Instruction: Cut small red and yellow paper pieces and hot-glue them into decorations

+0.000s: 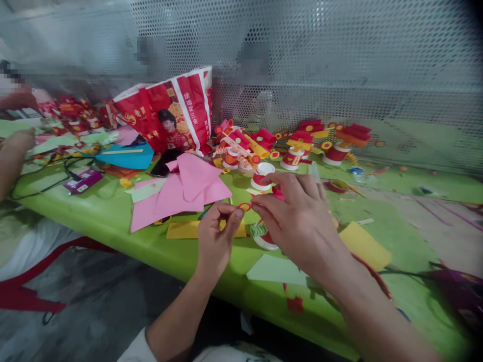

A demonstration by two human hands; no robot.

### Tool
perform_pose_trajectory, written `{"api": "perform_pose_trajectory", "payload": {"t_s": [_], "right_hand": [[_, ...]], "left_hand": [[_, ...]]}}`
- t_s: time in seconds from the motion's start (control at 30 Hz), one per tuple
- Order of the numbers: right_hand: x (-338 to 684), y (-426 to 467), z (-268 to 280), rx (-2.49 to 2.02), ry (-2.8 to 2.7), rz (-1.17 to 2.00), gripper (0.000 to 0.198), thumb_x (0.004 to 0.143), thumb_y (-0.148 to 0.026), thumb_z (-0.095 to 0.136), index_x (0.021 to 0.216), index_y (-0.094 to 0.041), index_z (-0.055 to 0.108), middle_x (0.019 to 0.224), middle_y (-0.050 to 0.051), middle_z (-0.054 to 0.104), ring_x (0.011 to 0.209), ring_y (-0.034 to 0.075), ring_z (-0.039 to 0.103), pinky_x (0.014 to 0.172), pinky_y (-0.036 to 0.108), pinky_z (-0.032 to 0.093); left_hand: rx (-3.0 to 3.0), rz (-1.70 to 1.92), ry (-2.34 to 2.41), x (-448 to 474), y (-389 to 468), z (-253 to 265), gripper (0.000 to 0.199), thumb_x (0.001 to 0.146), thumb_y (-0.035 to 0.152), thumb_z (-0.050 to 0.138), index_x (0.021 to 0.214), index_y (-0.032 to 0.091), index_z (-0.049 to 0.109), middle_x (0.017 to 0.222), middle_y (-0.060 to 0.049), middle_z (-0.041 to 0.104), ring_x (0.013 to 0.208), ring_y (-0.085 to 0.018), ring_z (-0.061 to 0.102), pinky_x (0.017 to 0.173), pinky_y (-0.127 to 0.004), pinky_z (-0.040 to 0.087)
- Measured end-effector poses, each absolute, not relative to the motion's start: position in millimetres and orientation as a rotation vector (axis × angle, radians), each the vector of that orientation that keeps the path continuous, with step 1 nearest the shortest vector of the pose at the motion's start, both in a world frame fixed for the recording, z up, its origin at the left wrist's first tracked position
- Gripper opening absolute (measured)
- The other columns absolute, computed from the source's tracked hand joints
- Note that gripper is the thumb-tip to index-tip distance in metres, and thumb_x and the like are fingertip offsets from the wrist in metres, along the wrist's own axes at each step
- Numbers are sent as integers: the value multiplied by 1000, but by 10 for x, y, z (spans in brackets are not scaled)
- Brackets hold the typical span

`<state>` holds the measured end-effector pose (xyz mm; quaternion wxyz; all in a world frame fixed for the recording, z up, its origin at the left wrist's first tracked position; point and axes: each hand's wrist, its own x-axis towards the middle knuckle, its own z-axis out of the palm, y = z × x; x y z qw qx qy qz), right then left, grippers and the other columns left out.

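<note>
Between the thumb and index finger of my left hand (pixel 218 236) is a small round paper disc (pixel 244 206), yellow with a red rim. My right hand (pixel 298 211) is closed in a pinch, its fingertips close by the disc's right edge; what they hold is too small to make out. Partly hidden below my right hand stands a red and white paper cup (pixel 267 242) with a folded green paper strip (pixel 258 230) on its side. Just beyond my fingers is another red and white cup (pixel 262 177).
Pink paper sheets (pixel 181 193) and a yellow strip (pixel 184 230) lie left on the green table (pixel 211 259). A red bag (pixel 169 113) and decorated paper cups (pixel 292 158) stand behind. Pale green paper (pixel 277 270) lies in front. Another person's arm (pixel 13 156) is at left.
</note>
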<state>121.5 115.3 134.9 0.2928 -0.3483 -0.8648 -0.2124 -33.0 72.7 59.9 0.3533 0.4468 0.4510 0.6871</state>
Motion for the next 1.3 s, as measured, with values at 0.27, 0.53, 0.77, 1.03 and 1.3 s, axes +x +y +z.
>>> {"api": "perform_pose_trajectory", "payload": {"t_s": [0.27, 0.53, 0.77, 1.03, 1.3], "right_hand": [[1200, 1150, 1344, -918, -2311, -537, 18, 99, -24, 68, 89, -19, 82, 124, 17, 70, 106, 36, 56, 83, 48, 44], [1176, 1136, 1364, -918, -2309, -534, 19, 99, -23, 67, 88, -18, 81, 123, 17, 69, 105, 36, 55, 84, 49, 45], [1176, 1145, 1342, -914, -2310, -533, 20, 99, -23, 65, 87, -18, 81, 122, 17, 69, 104, 36, 55, 84, 49, 44], [1161, 1113, 1339, -964, -2338, -499, 22, 98, -33, 64, 92, -17, 79, 128, 19, 66, 109, 38, 55, 84, 50, 41], [1122, 1124, 1322, -984, -2352, -553, 25, 103, -28, 58, 89, -17, 75, 129, 18, 66, 107, 37, 55, 81, 47, 40]], "left_hand": [[1114, 1775, 1224, -273, 744, 629, 22, 93, 37, 74, 84, 17, 68, 76, 0, 66, 69, -11, 54, 64, -24, 43], [1056, 1810, 1244, -251, 726, 641, 24, 92, 39, 74, 82, 18, 68, 74, 0, 63, 66, -11, 50, 62, -24, 41], [1043, 1855, 1256, -222, 743, 648, 23, 93, 38, 73, 82, 18, 66, 73, 1, 62, 65, -11, 50, 62, -24, 41], [1070, 1876, 1257, -195, 737, 643, 22, 96, 37, 70, 84, 19, 66, 75, 0, 63, 68, -11, 53, 64, -23, 44], [1078, 1877, 1247, -207, 730, 645, 24, 95, 38, 71, 82, 19, 65, 74, 1, 61, 67, -11, 52, 64, -24, 43]]}}
